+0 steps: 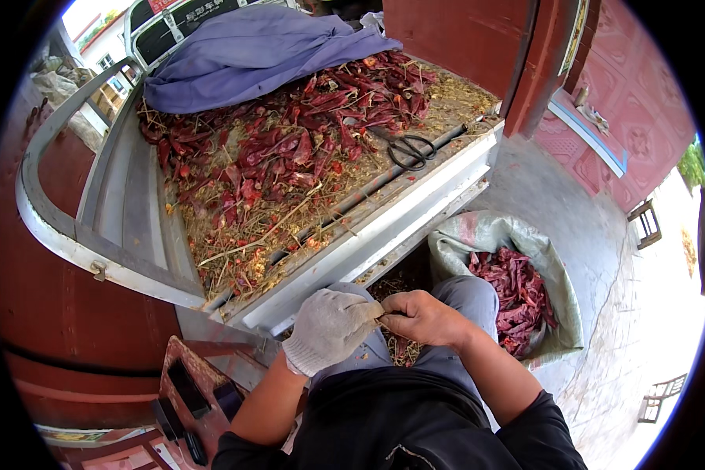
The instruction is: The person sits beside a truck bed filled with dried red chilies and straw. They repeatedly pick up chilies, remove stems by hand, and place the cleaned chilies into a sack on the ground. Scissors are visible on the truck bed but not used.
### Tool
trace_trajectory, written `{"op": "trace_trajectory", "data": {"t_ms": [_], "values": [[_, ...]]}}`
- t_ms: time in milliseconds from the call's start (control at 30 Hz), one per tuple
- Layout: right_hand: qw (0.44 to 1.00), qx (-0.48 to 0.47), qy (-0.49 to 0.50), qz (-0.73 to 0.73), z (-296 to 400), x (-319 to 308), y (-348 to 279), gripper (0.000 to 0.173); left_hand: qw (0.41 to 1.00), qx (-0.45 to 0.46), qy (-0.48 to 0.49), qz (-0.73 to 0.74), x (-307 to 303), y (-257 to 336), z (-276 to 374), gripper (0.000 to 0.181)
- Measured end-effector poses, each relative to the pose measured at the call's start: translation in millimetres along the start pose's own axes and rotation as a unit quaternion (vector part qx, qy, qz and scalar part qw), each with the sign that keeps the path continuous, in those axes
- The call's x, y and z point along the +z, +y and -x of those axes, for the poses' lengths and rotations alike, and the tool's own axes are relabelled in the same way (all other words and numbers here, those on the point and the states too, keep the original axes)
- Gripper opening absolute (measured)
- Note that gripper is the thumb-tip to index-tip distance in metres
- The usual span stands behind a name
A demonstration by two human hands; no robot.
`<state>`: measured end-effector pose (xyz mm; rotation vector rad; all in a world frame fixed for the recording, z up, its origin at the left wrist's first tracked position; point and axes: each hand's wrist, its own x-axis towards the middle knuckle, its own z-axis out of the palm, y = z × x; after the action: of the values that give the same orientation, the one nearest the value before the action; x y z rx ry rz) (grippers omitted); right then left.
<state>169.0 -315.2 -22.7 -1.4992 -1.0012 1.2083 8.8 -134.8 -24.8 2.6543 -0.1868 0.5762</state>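
Note:
My left hand (336, 326) wears a grey knit work glove. My right hand (418, 317) is bare, and its thumb and forefinger pinch together at the left hand's fingertips, above my knees. Whatever lies between the fingertips is too small or hidden to make out. In front of me, dried red chili peppers (270, 153) lie with stems and yellow seeds on a truck bed (352, 235). Black-handled scissors (411, 153) rest near the bed's rear edge. At my right knee stands a woven sack (564, 305) with its rim rolled down, holding more red peppers (514, 294).
A blue-purple cloth (252, 53) covers the far part of the heap. The truck's metal side rail (53, 229) curves along the left. A worn wooden bench (179, 358) with dark objects on it stands by my left elbow. Stems and debris (402, 349) lie between my legs.

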Motion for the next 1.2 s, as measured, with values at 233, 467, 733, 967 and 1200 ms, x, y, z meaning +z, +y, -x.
{"op": "trace_trajectory", "data": {"t_ms": [233, 467, 733, 967, 1200], "values": [[0.998, -0.059, 0.000, 0.025, -6, 3, 1, 0.017, 0.966, -0.141, 0.084, 0.202, 14, 7, 4, 0.012], [0.951, -0.285, 0.071, 0.096, -9, 12, 14, 0.017, 0.575, -0.401, 0.199, 0.685, 42, 18, 6, 0.014], [0.965, -0.085, 0.107, -0.222, 31, -8, 59, 0.009, 0.942, -0.327, -0.014, 0.074, 3, -13, -10, 0.028], [0.916, 0.015, 0.195, -0.349, 45, -23, 133, 0.012, 0.943, -0.166, 0.100, -0.272, -45, -143, -93, 0.034], [0.935, 0.002, 0.168, -0.311, 23, 0, 145, 0.016, 0.900, -0.239, -0.034, -0.363, -67, -230, -93, 0.024]]}}
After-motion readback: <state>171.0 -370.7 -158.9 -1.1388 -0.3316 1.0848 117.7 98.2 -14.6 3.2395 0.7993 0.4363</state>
